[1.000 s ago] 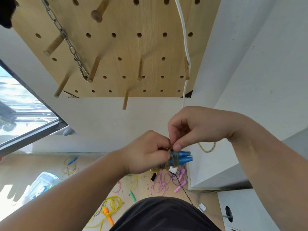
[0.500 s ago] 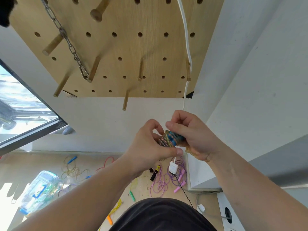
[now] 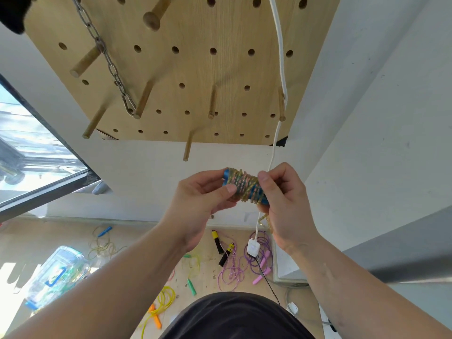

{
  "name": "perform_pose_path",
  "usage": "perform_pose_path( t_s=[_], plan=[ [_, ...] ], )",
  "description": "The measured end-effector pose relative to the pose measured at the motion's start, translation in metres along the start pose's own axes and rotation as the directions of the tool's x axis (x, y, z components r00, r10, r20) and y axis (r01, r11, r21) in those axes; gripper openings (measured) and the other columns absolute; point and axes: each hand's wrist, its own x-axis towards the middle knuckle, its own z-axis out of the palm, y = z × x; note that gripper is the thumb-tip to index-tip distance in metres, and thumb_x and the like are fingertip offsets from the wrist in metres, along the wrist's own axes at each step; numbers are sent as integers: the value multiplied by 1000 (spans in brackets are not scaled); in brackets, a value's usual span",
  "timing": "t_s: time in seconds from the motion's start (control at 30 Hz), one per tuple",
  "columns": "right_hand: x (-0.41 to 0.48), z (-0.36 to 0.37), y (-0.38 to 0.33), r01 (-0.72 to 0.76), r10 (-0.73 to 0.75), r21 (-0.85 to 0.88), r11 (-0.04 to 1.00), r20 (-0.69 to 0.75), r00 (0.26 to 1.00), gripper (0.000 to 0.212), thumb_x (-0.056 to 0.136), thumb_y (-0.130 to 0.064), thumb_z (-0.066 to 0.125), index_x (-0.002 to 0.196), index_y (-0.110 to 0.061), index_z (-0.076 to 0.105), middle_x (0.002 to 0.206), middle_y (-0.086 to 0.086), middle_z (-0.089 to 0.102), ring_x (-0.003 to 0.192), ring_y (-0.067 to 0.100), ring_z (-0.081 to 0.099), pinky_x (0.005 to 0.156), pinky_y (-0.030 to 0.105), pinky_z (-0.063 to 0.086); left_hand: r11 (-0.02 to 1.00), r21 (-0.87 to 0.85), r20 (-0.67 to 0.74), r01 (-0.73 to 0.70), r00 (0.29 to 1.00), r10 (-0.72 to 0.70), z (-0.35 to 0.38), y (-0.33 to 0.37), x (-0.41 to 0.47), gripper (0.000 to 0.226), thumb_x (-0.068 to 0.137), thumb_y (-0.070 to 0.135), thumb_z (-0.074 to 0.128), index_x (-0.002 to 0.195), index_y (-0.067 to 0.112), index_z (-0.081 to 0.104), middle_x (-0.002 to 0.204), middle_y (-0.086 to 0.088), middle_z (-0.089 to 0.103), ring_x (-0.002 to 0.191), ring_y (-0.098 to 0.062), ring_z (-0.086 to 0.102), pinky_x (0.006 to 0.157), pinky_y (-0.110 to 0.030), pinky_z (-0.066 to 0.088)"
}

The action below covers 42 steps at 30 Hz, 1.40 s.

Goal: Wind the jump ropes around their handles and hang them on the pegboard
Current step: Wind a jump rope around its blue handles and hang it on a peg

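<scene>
A jump rope bundle (image 3: 244, 187) with blue handles and a yellowish rope wound tightly around them is held level in front of me, below the wooden pegboard (image 3: 195, 69). My left hand (image 3: 200, 199) grips its left end with thumb and fingers. My right hand (image 3: 283, 204) pinches its right end, and a short loop of the rope (image 3: 265, 220) hangs out under that palm. The nearest wooden peg (image 3: 187, 148) sticks out just above the bundle.
A metal chain (image 3: 107, 62) and a white cable (image 3: 280, 69) with a plug (image 3: 253, 248) hang from the pegboard. On the floor lie purple (image 3: 234, 267), yellow (image 3: 163, 302) and other jump ropes, plus a clear plastic box (image 3: 56, 272). A window is at left.
Both hands have lifted the bundle toward the pegboard and turned it level. The rope is now wound along the handles, with each hand at one end.
</scene>
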Motion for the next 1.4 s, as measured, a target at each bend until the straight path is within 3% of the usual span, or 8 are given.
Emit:
perform_pose_path(
  t_s=[0.17,0.53,0.63,0.7,0.8,1.07,1.23,1.4],
  plan=[
    [-3,0,-7,-62,61,152,986,15,998,26,89,-26,61,67,-24,47,65,-1,47,56,12,41,45,24,31,995,97,126,-28,992,15,-4,10,1,51,62,13,85,111,12,70,93,-18,76,80,-30,72,70,-33,59],
    [-3,-9,-8,-117,115,73,990,36,993,31,90,-22,65,66,-21,46,67,1,48,58,13,45,44,24,32,919,385,260,-82,965,-23,-5,13,6,41,76,0,81,114,12,71,98,-7,78,88,-26,75,79,-41,63],
    [-1,-9,-4,-169,168,-9,986,-35,985,37,98,-13,64,68,-16,44,66,4,47,54,12,46,42,21,35,513,804,325,-301,945,46,-13,13,21,46,80,35,84,122,19,73,108,5,75,100,-13,70,94,-43,58],
    [0,-7,-3,-196,197,15,980,-71,978,37,99,-12,62,68,-15,42,65,4,46,53,10,46,41,20,35,221,880,410,-421,907,98,-11,10,20,73,74,60,75,136,22,64,127,7,67,116,-8,59,105,-30,46],
    [0,-1,-4,-215,218,42,976,-56,974,38,99,-14,62,68,-15,41,63,2,47,53,11,46,42,21,34,86,820,542,-565,816,201,-3,1,14,77,77,56,77,143,24,54,130,4,65,119,-16,57,98,-24,39],
    [0,-2,-23,-322,316,267,908,67,947,41,105,-28,48,76,-13,72,69,3,53,53,9,36,44,21,26,486,679,476,-550,834,278,-5,-9,8,57,95,24,70,143,43,45,127,16,55,119,1,51,99,-10,38],
    [3,-11,-24,-342,331,118,932,103,938,34,106,-10,45,98,-10,78,83,6,62,56,9,38,45,19,24,629,646,345,-432,901,265,-8,-12,5,47,94,30,66,136,47,53,126,17,58,117,-1,54,99,-21,44],
    [-1,-10,-27,-366,371,-64,928,119,921,21,104,-7,50,98,-7,70,63,-5,57,47,5,36,39,15,25,733,566,245,-377,926,287,-1,-10,6,35,100,22,63,132,32,57,109,21,63,92,0,59,83,-23,49]
  ],
)
